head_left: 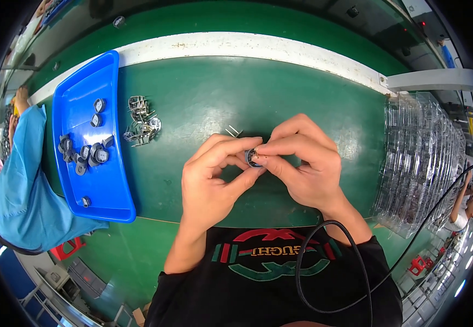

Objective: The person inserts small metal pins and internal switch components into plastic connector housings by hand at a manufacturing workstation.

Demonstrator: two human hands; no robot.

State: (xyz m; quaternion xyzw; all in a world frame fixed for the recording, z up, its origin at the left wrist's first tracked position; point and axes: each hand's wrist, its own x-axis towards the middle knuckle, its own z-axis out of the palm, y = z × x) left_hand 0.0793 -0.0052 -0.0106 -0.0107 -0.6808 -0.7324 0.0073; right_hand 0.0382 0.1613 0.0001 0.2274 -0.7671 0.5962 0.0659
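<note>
Head view: left hand point(213, 175) and right hand point(311, 167) pinch a small, round, dark part point(249, 158).

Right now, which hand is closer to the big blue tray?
The left. The left hand is to the right of the blue tray, across part of the green table. The right hand is farther right, beyond the left one.
</note>
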